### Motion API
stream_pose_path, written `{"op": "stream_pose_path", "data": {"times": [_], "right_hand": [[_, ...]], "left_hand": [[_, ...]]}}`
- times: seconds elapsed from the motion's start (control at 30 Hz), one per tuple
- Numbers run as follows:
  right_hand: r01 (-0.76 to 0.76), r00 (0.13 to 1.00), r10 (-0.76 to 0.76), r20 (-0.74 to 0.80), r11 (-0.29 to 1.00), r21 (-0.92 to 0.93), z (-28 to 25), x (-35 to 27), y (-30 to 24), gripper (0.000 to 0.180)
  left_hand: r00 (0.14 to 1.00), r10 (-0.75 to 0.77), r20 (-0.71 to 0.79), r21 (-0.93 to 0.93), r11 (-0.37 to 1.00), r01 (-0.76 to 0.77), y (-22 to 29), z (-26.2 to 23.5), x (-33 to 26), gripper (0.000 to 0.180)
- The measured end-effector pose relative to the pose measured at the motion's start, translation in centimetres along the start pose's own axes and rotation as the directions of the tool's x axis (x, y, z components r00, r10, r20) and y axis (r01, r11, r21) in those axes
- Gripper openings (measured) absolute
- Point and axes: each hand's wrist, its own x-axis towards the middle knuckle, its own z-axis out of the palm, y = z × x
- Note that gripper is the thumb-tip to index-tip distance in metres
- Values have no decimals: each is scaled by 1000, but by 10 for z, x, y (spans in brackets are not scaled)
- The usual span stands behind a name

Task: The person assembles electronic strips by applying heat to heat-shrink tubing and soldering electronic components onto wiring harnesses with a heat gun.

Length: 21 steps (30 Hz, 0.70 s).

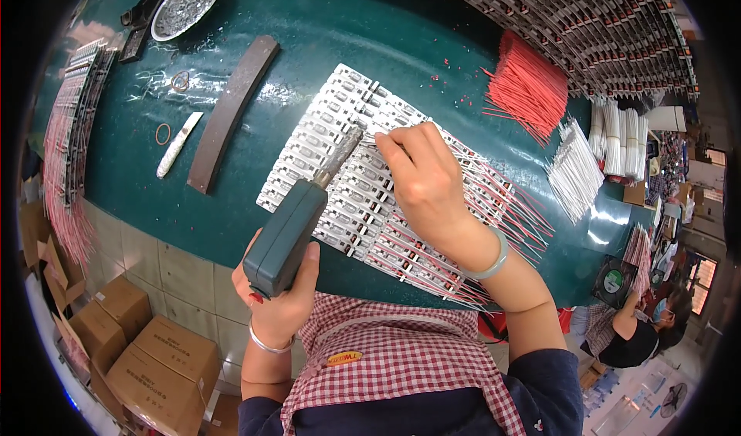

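Note:
My left hand (287,311) is wrapped round the handle of a dark green soldering gun (285,235). Its metal shaft, silvery and crusted, reaches up over a panel of small white parts (305,156) set in rows. My right hand (426,189) is closed in a pinch above the panel's middle, just right of the shaft's tip. What its fingertips hold, if anything, is hidden. Thin red and white wires (509,208) run from the panel's right half and fan out past its right and lower edges.
Bundles of red wires (526,81) and white wires (575,172) lie at right. Racks of stacked panels (579,27) fill the far right. A dark bar (231,115), white-wrapped stick (179,144) and metal bowl (187,7) lie left. Cartons (162,374) stand lower left; another person (637,324) sits at right.

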Motion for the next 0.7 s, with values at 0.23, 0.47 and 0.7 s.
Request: {"op": "stream_pose_path", "data": {"times": [0.23, 0.47, 0.7], "right_hand": [[-1, 1000, 2, 8, 1000, -16, 0, 2, -2, 31], [-3, 1000, 3, -3, 1000, -27, 2, 1, -2, 29], [-25, 1000, 25, -16, 1000, -2, 2, -1, 0, 29]], "left_hand": [[999, -27, 45, 15, 1000, 26, 3, -2, 1, 18], [999, 38, -11, 83, 996, -37, 0, -3, -5, 19], [986, -147, -80, -9, 989, 147, -3, -9, -17, 22]]}}
